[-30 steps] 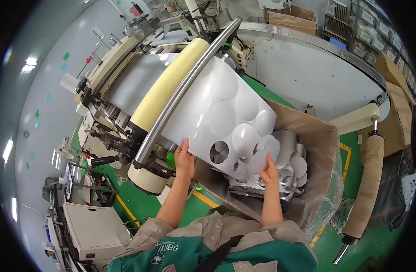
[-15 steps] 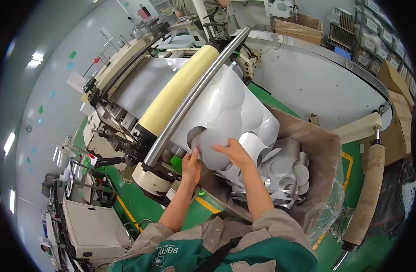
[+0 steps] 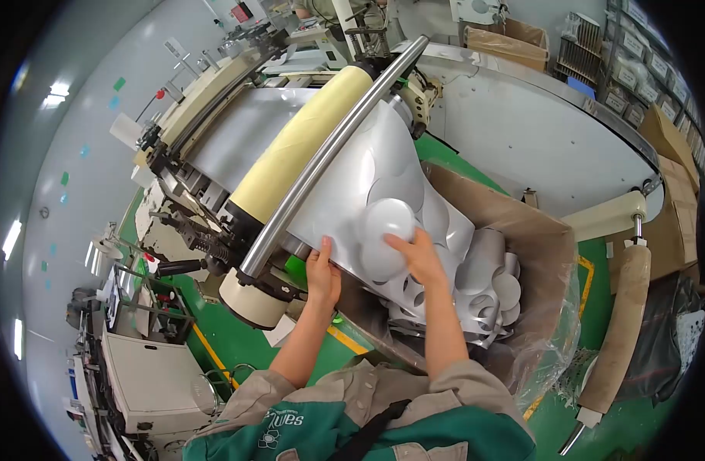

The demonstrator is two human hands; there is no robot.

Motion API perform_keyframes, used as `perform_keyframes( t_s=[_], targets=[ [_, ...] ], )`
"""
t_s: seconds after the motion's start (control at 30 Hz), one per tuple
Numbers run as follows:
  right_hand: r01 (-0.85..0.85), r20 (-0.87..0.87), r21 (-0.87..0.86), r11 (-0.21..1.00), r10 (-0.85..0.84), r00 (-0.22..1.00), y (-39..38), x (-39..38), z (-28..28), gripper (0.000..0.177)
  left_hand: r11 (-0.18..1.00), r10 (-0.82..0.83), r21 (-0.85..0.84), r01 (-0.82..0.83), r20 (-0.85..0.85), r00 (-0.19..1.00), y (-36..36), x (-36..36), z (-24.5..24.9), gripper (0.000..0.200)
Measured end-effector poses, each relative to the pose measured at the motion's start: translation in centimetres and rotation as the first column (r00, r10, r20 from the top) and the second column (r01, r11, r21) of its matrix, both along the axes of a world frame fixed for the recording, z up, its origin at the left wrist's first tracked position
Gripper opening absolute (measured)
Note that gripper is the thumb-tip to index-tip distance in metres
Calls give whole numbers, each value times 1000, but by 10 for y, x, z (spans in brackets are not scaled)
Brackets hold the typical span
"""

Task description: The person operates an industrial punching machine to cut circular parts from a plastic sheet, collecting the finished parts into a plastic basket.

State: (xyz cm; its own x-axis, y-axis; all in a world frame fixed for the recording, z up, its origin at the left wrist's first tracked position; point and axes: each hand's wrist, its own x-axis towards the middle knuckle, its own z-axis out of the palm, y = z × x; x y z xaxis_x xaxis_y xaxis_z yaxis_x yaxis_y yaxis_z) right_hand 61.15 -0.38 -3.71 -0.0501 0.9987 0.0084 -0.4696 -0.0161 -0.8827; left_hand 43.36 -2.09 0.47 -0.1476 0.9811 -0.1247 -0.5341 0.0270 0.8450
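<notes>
A silvery sheet (image 3: 333, 196) with round cut outlines slopes down from a machine's rollers into a cardboard box. My left hand (image 3: 322, 275) pinches the sheet's left edge, thumb on top and fingers beneath. Over the sheet's middle, my right hand (image 3: 422, 258) grips a round silver disc (image 3: 385, 230) by its right side, thumb across its face. The disc looks slightly bent and catches the light. Below my right hand, the sheet's lower part has open round holes and reaches the crumpled scrap sheet (image 3: 485, 269) in the box.
A yellow roller (image 3: 299, 142) and a steel bar (image 3: 333, 157) cross just above the sheet. The cardboard box (image 3: 514, 211) is lined with clear plastic. A brown roller (image 3: 620, 330) on an arm stands at right. Behind the machine is another person (image 3: 322, 9).
My right hand has moved right with the disc, which now tilts and shines. My left hand has come away from beside the disc and holds the sheet's edge.
</notes>
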Motion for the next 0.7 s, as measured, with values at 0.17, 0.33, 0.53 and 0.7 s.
perform_keyframes(
  t_s=[0.17, 0.33, 0.53, 0.7],
  targets=[
    [-301, -94, -15, 954, 298, 950, 21, -37, 21, 43, 995, -95, 13, 95, -21, 995, 0, -13, -12, 27],
    [-204, -415, -184, 961, 112, 903, -7, -18, -32, 40, 996, -88, -25, 87, -67, 994, 1, -8, 1, 33],
    [74, -622, -287, 955, -244, 744, -44, 54, -101, 35, 992, 21, 124, -13, -62, 998, 11, -23, 19, 29],
    [30, -325, -186, 982, -91, 941, -29, 31, -27, 39, 999, 2, 53, 0, -28, 1000, 11, -15, 18, 31]
  ],
)
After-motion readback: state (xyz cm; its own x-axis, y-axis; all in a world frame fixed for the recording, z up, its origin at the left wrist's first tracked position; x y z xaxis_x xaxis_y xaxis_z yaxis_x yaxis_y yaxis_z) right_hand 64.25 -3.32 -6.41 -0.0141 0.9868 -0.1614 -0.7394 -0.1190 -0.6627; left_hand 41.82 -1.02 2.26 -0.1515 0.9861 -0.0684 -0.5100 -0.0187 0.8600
